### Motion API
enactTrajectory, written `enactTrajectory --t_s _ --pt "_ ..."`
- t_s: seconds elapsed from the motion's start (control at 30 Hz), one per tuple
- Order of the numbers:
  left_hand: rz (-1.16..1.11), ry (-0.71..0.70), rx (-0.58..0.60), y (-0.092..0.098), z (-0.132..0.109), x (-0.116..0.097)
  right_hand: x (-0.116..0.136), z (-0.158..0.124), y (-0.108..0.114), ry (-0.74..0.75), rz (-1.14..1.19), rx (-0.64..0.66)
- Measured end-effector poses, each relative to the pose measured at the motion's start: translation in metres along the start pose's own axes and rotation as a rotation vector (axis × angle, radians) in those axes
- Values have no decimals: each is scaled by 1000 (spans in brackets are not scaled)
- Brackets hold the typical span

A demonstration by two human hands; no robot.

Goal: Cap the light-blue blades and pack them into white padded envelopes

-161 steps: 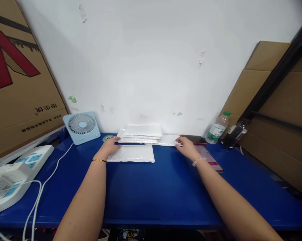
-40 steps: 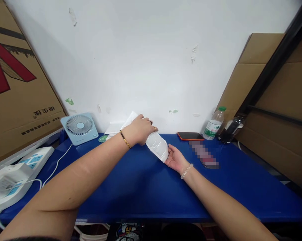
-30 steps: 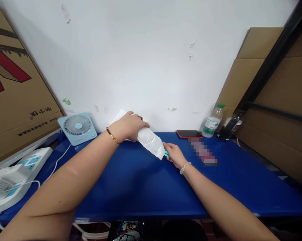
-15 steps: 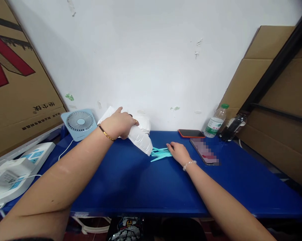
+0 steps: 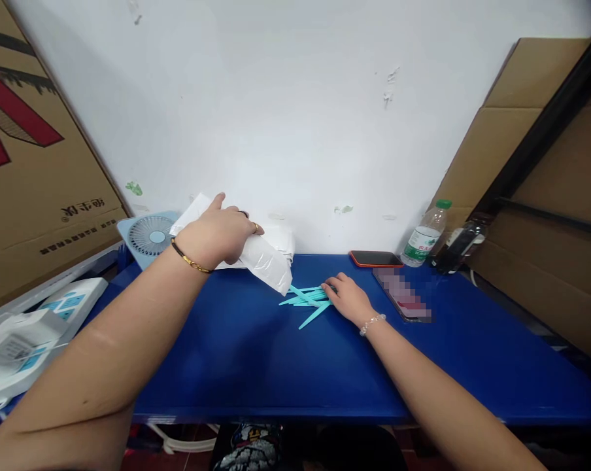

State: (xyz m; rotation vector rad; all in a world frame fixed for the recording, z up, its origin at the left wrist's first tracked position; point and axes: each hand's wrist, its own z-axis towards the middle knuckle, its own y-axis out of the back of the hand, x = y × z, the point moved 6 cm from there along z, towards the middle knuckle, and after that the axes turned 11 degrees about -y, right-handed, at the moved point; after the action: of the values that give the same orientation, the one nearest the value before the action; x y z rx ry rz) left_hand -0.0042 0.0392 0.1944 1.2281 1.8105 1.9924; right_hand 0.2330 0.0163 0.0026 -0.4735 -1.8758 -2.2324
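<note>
My left hand [image 5: 220,233] is closed around a white plastic mailing bag [image 5: 267,260], held tilted above the back of the table. The lower right corner of the bag hangs over several thin turquoise plastic sticks [image 5: 305,297], which lie in a loose, crossed bundle with tapered ends. Curled over the right-hand ends of those sticks is my right hand [image 5: 348,299], low against the table; its fingers hide the ends. Behind the bag, a white stack or pack [image 5: 284,241] rests against the wall and is partly covered.
On the blue table [image 5: 256,366], a light blue fan [image 5: 151,237] and a white power strip [image 5: 72,307] are at left. An orange-edged phone [image 5: 375,259], another phone [image 5: 398,297], a water bottle [image 5: 425,235] and a dark bottle [image 5: 459,245] stand or lie at right. Cardboard flanks both sides.
My left hand and the bag have shifted left and slightly up, partly covering the fan. The turquoise sticks have spread out leftward and toward me. My right hand has barely moved.
</note>
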Motion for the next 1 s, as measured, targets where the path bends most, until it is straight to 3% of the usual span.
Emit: enactTrajectory --t_s 0.17,0.27,0.33,0.57,0.67,0.87,1.0 --pt "-6 65 29 1 -9 19 0 -1 -1 8 18 20" --pt "-76 88 51 -12 -12 32 0 0 0 21 41 27" --pt "-177 91 102 -35 -14 36 -1 0 1 30 68 37" --pt "-455 189 308 -147 -31 31 -3 -1 -4 128 232 143" --pt "-471 140 184 -162 -24 22 -6 2 -5 118 244 137" --pt "-579 -168 -258 -138 30 -45 -8 15 -6 14 180 103" --pt "-584 -208 -338 -139 66 -80 -3 26 -9 26 170 168"
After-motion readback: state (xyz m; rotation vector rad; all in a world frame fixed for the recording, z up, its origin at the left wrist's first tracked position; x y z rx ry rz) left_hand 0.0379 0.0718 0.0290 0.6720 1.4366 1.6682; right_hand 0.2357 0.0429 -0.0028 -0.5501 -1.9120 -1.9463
